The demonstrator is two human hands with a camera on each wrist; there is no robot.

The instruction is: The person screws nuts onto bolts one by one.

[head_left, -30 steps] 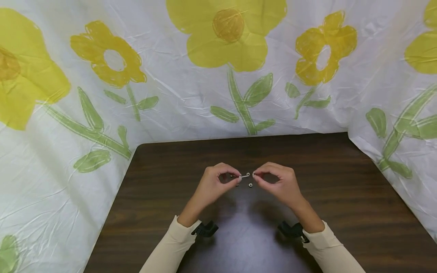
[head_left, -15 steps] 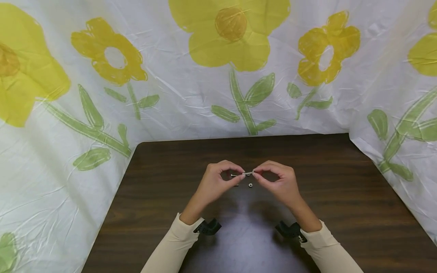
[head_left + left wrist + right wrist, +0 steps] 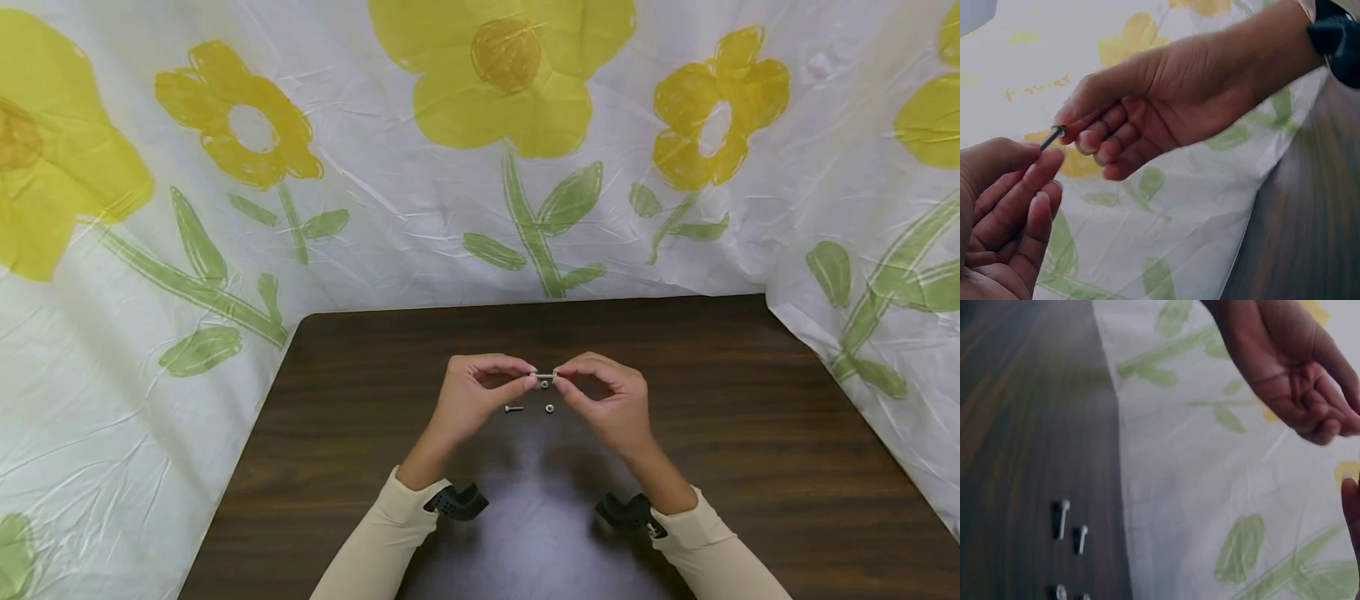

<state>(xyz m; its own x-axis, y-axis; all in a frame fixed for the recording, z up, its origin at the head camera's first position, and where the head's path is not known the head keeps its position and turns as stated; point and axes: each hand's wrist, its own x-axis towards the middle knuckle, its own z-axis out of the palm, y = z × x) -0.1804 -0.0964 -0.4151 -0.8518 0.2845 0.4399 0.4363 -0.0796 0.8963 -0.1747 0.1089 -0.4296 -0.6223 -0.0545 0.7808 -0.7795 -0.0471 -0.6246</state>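
Observation:
In the head view my left hand (image 3: 474, 396) pinches a bolt (image 3: 543, 376) between thumb and forefinger, its shank lying level toward the right. My right hand (image 3: 617, 400) meets the bolt's other end, pinching a small metal nut (image 3: 555, 376) there, mostly covered by the fingertips. The left wrist view shows the bolt (image 3: 1049, 140) bridging both sets of fingertips, with a wider ring at the right fingers. Below the hands, a loose nut (image 3: 544, 384), another nut (image 3: 550, 409) and a loose bolt (image 3: 513, 409) lie on the table.
The right wrist view shows a longer bolt (image 3: 1062, 520) and a shorter bolt (image 3: 1081, 539) on the dark wooden table (image 3: 375, 442). Behind the table hangs a white cloth (image 3: 420, 250) printed with yellow flowers. Each wrist carries a black strapped camera.
The right hand's fingertips have come up to the end of the bolt, closing the gap. Both hands have risen slightly in the head view, and the loose bolt below has come into sight.

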